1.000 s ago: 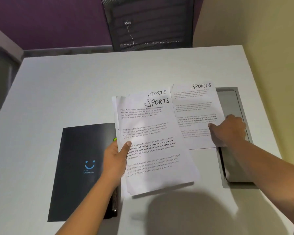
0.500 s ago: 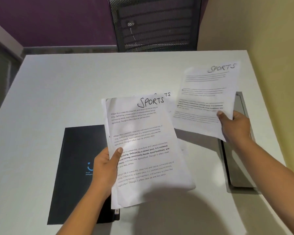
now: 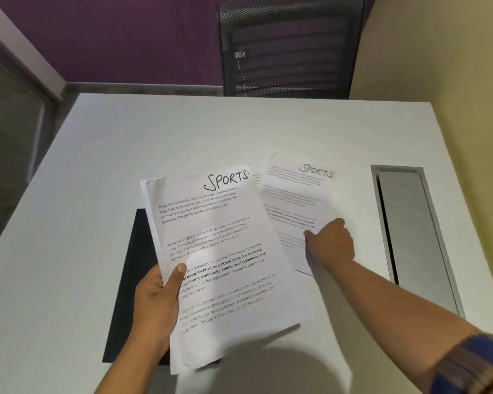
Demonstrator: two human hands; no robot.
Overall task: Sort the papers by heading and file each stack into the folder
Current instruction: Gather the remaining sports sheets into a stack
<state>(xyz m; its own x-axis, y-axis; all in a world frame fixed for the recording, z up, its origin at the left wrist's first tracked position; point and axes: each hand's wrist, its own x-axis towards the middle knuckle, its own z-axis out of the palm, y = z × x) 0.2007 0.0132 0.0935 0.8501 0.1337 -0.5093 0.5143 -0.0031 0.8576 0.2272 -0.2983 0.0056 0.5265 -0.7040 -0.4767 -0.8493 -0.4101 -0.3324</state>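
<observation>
My left hand (image 3: 157, 300) grips a stack of white papers (image 3: 225, 263) headed "SPORTS", thumb on top, held tilted above the table. A black folder (image 3: 134, 280) lies closed on the table beneath that stack, mostly covered by it. My right hand (image 3: 329, 243) holds a single sheet (image 3: 293, 200) also headed "SPORTS", just right of the stack and partly tucked behind its right edge. That sheet is blurred. Another sheet's edge peeks out behind it.
The white table (image 3: 97, 194) has a grey metal cable hatch (image 3: 410, 231) set in it at the right. A black mesh chair (image 3: 288, 46) stands past the far edge. A yellow wall runs along the right side.
My right hand picked the single sheet off the table, lifted it, then brought it left and down toward the stack. The left hand's stack rose and tilted slightly.
</observation>
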